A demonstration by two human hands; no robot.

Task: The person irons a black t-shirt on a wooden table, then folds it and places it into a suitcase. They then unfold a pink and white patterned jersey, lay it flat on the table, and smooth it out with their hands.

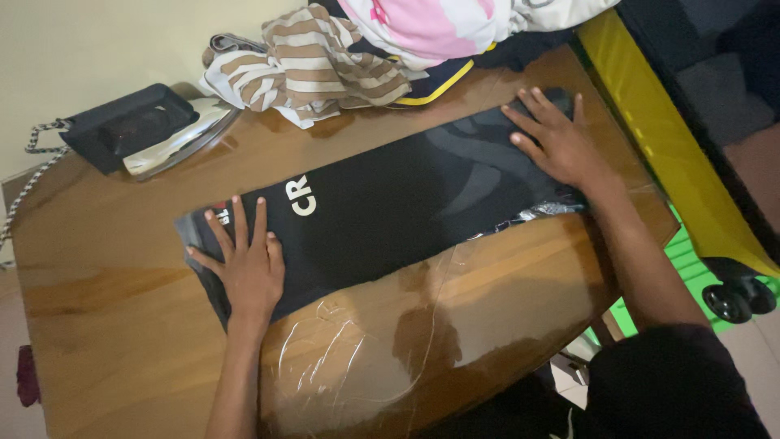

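My grip is released on both sides: my left hand (pixel 246 272) lies flat with fingers spread on the near-left end of a black cloth (pixel 390 211), and my right hand (pixel 555 140) lies flat the same way on its far-right end. Neither palm clutches anything; both only press down. The cloth is folded into a long band that runs slantwise across the middle of the wooden surface (pixel 106 317), with white letters showing just beside my left fingers. A sheet of clear plastic (pixel 357 358) lies on the surface under and in front of the cloth, crinkled near my left forearm. A dark iron (pixel 150 128) rests at the far-left corner, well apart from the cloth. A heap of clothes (pixel 366 49), striped and pink, sits at the far edge.
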